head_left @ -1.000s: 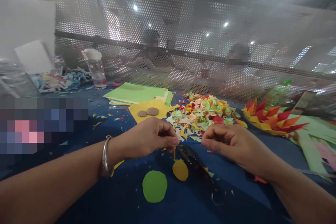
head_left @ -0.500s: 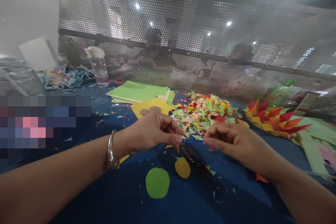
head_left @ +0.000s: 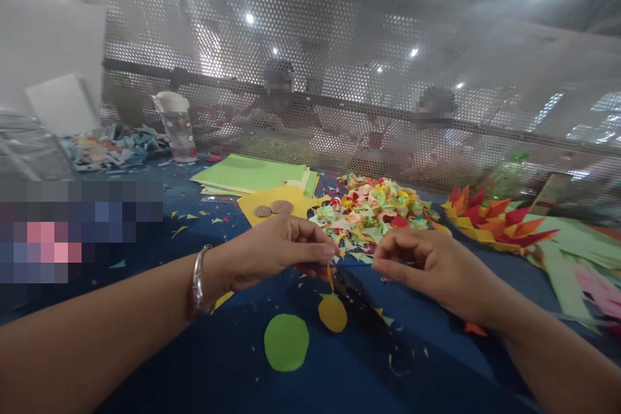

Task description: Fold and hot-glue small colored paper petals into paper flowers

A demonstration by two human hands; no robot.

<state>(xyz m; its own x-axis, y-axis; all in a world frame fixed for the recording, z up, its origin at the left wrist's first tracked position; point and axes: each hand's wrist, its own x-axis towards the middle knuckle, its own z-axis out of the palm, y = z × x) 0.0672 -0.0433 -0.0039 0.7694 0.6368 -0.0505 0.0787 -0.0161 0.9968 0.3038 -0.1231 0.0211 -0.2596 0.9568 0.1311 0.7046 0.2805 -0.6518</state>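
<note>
Between my two hands a thin blue strand (head_left: pixel 356 264) is stretched roughly level. My left hand (head_left: pixel 291 249) pinches its left end, and a narrow yellow piece (head_left: pixel 330 277) hangs just under those fingertips. The other end is pinched by the thumb and fingers of my right hand (head_left: pixel 412 259). Below the hands lie a yellow paper disc (head_left: pixel 332 313) and, lower left of it, a larger green paper disc (head_left: pixel 286 343). A dark, long-handled tool (head_left: pixel 369 312) rests on the blue cloth under the strand.
Beyond my hands are a pile of colourful paper bits (head_left: pixel 383 207), green sheets (head_left: pixel 252 173), and yellow paper with brown discs (head_left: pixel 274 208). A spiky red-yellow paper piece (head_left: pixel 499 220) sits right, a bottle (head_left: pixel 177 126) back left. People show behind a perforated screen (head_left: pixel 330 32).
The view has shifted slightly. Both hands remain pinching the blue strand, with the left fingers curled a little differently and the lower fingers now showing beneath.
</note>
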